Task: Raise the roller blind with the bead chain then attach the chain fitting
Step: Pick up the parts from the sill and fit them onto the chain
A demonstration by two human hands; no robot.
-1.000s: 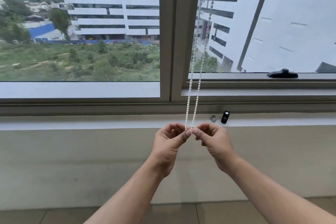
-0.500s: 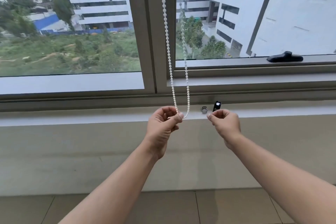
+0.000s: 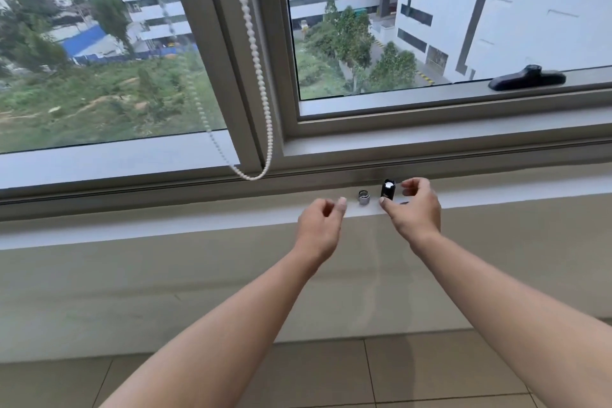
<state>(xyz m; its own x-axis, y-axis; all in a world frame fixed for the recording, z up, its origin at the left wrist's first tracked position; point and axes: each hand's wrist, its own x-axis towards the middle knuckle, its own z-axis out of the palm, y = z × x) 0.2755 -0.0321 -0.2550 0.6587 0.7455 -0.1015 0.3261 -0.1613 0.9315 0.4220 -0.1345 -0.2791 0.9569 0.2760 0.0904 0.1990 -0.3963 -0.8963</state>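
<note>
Beside the black fitting (image 3: 387, 189), both hands (image 3: 415, 209) open, empty; label unreadable.

Two bare forearms are showing, entering from the bottom of the frame and running up toward its middle. No sleeves are covering them as far as the lower edge, and no watch, band or ring is showing on either wrist. The left hand (image 3: 319, 225) and right hand (image 3: 415, 209) are ungloved, with short, unpainted nails catching the light.
</note>
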